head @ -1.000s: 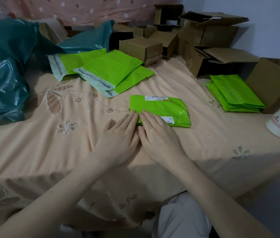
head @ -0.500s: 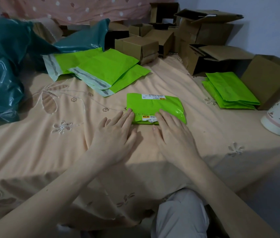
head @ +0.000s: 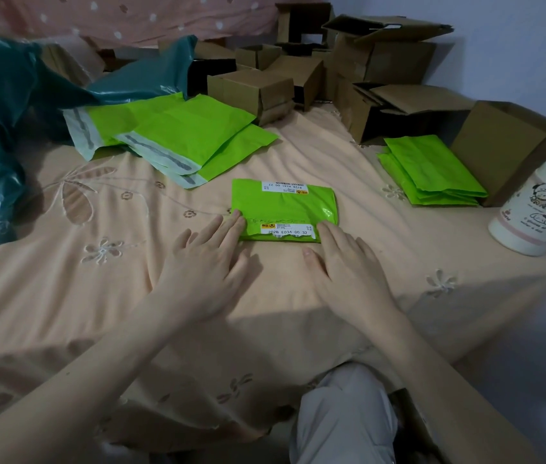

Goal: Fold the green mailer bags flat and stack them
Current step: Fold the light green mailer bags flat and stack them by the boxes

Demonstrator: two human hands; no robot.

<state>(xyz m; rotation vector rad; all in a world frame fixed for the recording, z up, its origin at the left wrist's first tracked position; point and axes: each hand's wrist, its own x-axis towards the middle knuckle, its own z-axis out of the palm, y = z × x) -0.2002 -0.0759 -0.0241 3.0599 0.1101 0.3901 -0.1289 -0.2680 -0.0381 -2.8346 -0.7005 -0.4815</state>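
A folded green mailer bag [head: 285, 212] is laid flat on the peach embroidered bed cover [head: 64, 279], near the middle, white labels facing up. Its near left corner is touched by the straight fingertips of the left hand [head: 208, 259] — nothing is gripped. The right hand [head: 345, 269] is spread flat, its index finger pressed on the bag's near right edge. Unfolded green mailers [head: 178, 135] are fanned out behind to the left; a stack of folded ones [head: 432, 172] is seen well apart on the right, beside cardboard boxes [head: 398, 105] and a white bottle [head: 542, 209].
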